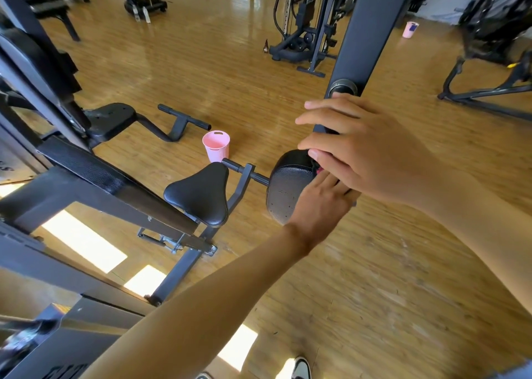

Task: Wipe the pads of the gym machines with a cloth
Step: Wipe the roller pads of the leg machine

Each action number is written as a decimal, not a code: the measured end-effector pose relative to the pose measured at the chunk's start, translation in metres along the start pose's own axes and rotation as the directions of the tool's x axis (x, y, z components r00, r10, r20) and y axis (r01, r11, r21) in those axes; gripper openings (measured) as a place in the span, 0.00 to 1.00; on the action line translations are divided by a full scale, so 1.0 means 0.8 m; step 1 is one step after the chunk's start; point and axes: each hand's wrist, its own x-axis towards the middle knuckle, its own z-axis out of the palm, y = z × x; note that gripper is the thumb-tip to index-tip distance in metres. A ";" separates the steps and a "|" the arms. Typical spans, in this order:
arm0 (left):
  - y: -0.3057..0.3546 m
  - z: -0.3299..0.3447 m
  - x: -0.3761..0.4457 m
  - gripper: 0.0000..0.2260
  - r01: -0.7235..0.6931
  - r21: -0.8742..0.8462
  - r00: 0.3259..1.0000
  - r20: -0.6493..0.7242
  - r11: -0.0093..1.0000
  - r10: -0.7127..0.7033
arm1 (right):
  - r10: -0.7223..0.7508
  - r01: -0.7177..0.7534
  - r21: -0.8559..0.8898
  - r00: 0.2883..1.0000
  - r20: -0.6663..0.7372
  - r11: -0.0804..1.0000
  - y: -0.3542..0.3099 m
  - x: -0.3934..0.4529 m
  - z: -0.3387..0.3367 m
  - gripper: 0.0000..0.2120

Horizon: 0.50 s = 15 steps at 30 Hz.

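A pink plastic bucket (216,146) with a slotted handle hole stood on the wooden plank floor (374,278), just beyond the machine's seat. A second pink bucket (410,29) sat far off near the pale back wall. A cable weight-stack machine (306,27) stood in the middle distance, with a small dark cone-shaped object (266,46) on the floor beside its base. A black T-shaped footrest bar (180,122) reached out low over the floor at the left. Bright patches of sunlight (83,240) lay across the boards. The toes of two black-and-white sneakers (299,367) showed at the bottom edge.
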 end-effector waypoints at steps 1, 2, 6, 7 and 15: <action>-0.008 -0.005 -0.004 0.10 -0.020 -0.003 0.999 -0.029 1.000 0.020 | -0.004 0.004 0.002 1.000 0.001 1.000 0.000 0.001 0.000 0.15; -0.016 -0.010 -0.009 0.12 -0.017 -0.014 0.999 -0.048 1.000 0.016 | -0.009 0.009 0.008 1.000 0.001 1.000 0.000 0.002 0.001 0.15; -0.024 -0.029 -0.035 0.13 0.191 -0.161 0.968 -0.129 0.968 -0.213 | -0.017 0.018 0.030 1.000 -0.010 0.999 -0.008 0.015 0.005 0.15; -0.026 -0.033 -0.040 0.12 0.248 -0.195 0.947 -0.156 0.949 -0.279 | -0.023 0.024 0.032 1.000 -0.018 0.999 -0.010 0.020 0.006 0.15; -0.050 -0.035 -0.072 0.19 0.561 -0.292 0.696 -0.340 0.775 -0.632 | -0.063 0.062 -0.004 0.995 -0.078 0.998 -0.018 0.039 0.014 0.15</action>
